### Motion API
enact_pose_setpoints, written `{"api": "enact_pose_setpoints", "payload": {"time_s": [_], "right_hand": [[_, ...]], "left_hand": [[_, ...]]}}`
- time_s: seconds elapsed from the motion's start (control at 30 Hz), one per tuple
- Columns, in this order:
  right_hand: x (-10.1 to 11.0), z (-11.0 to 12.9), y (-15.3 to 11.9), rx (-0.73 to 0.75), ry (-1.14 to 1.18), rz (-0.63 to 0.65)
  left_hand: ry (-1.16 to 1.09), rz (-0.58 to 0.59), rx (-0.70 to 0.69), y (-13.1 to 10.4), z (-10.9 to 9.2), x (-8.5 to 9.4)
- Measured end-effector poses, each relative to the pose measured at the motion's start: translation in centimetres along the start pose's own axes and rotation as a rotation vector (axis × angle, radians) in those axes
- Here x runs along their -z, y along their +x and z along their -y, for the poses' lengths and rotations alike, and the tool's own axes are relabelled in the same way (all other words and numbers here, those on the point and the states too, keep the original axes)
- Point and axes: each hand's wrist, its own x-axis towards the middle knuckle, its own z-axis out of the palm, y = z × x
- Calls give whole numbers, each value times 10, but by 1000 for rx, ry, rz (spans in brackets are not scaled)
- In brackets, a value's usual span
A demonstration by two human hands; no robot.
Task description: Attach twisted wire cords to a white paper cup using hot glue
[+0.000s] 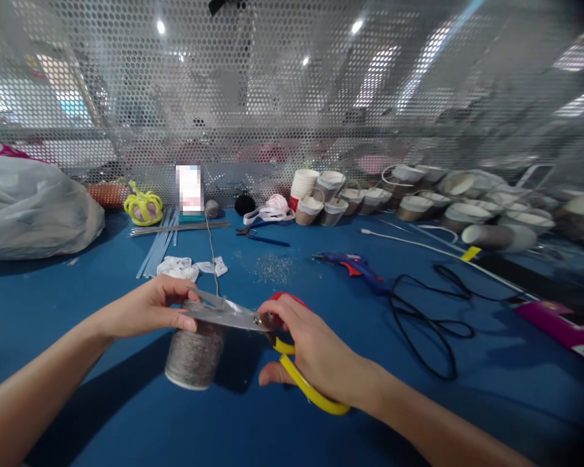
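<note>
A cup wrapped in grey yarn (194, 357) hangs tilted from my left hand (158, 306), whose thumb and fingers pinch its upper rim. My right hand (316, 344) holds metal scissors (236, 316) with yellow and red handles. The scissor blades lie over the top of the cup, parted, near the fingers of my left hand. A strand of grey yarn (211, 250) runs from the cup back to a small grey ball (211, 208).
Behind are white lace pieces (178, 267), glue sticks (158, 250), pliers (263, 239) and a phone (189, 189). A blue glue gun (353, 264) with a black cable lies right. Several wrapped cups (413, 206) stand back right; a plastic bag (34, 207) sits left.
</note>
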Motion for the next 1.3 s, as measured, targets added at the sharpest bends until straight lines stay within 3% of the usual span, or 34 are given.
{"api": "enact_pose_setpoints", "payload": {"time_s": [0.4, 0.87, 1.07, 1.2, 1.3], "right_hand": [[-3, -1, -1, -24, -129, -45], [-5, -3, -3, -69, -185, -90], [4, -6, 4, -245, -87, -61], [10, -34, 9, -411, -294, -136], [13, -57, 12, -506, -461, -124]], "left_hand": [[-182, -35, 39, 4, 5, -11], [-201, -30, 13, 5, 9, -14], [-99, -92, -20, 6, 10, -14], [96, -116, -104, 6, 10, -16], [279, -168, -276, 9, 13, -18]]}}
